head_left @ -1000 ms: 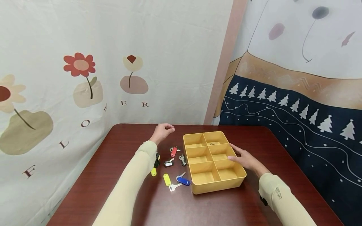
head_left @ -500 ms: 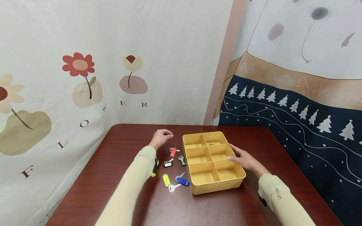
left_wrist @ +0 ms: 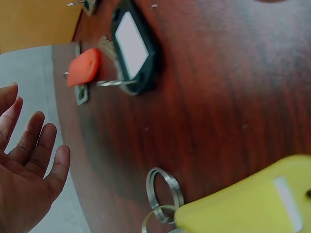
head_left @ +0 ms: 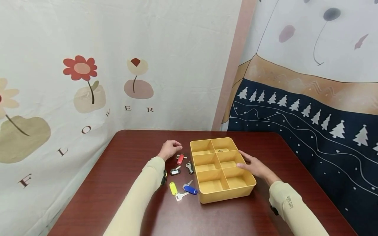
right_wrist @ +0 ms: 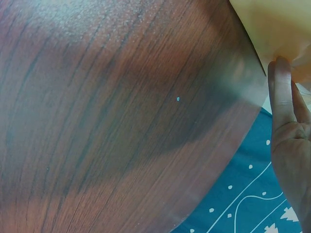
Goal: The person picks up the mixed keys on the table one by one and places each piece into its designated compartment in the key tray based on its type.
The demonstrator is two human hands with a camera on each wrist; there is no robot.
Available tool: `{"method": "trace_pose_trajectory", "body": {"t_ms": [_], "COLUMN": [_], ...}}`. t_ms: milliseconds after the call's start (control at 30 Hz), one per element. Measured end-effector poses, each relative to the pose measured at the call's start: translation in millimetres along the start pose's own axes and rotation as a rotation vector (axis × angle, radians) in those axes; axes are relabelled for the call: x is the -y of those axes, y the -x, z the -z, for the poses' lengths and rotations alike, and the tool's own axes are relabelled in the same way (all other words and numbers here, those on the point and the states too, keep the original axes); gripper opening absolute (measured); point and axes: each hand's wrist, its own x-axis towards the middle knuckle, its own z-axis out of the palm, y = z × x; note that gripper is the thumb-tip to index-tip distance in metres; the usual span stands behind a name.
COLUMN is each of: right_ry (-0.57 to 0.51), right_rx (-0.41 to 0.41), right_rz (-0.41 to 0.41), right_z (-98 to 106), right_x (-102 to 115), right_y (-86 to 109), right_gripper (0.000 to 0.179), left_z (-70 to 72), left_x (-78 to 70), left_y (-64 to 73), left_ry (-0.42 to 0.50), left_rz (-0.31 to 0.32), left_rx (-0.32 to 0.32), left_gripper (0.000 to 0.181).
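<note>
My left hand (head_left: 169, 149), fingers loosely bent and holding nothing visible, hovers just behind a red key tag (head_left: 180, 159) with its key. In the left wrist view that red tag (left_wrist: 83, 67) lies beyond the black tag (left_wrist: 133, 43), and a yellow tag (left_wrist: 252, 206) with a metal ring is close to the camera. My right hand (head_left: 254, 165) holds the right wall of a yellow six-part box (head_left: 227, 195), thumb over the rim and fingers along the outside. In the right wrist view its fingers (right_wrist: 283, 92) lie against the box wall.
Left of the box lie a key with a dark tag (head_left: 189, 167), a blue tag (head_left: 190, 189) with a key, and another yellow tag (head_left: 173, 188) with a key. A small metallic item (head_left: 220, 150) sits in the back-right compartment. Curtains stand behind the table (head_left: 230, 219).
My left hand has come down and nearer, toward the red key tag. My left sleeve now hides the yellow tag beside it. The right hand and box stay put.
</note>
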Motion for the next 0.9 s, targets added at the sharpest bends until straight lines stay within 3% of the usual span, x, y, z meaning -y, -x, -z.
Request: {"method": "trace_pose_trajectory", "body": {"t_ms": [600, 900], "right_ry": [0.009, -0.008], "right_rx": [0.000, 0.000], "right_rz": [-0.006, -0.021], "right_z": [-1, 0], "right_x": [1, 1], "right_y": [-2.0, 0.3], "right_gripper": [0.082, 0.080], "left_z": [-11.7, -21.5], "left_x": [6.6, 10.8], "left_y": [6.1, 2.6], "left_ry": [-0.037, -0.117], "left_rz": [0.031, 0.013], "left_rx": [0.014, -0.002], "left_gripper": [0.013, 0.013]}}
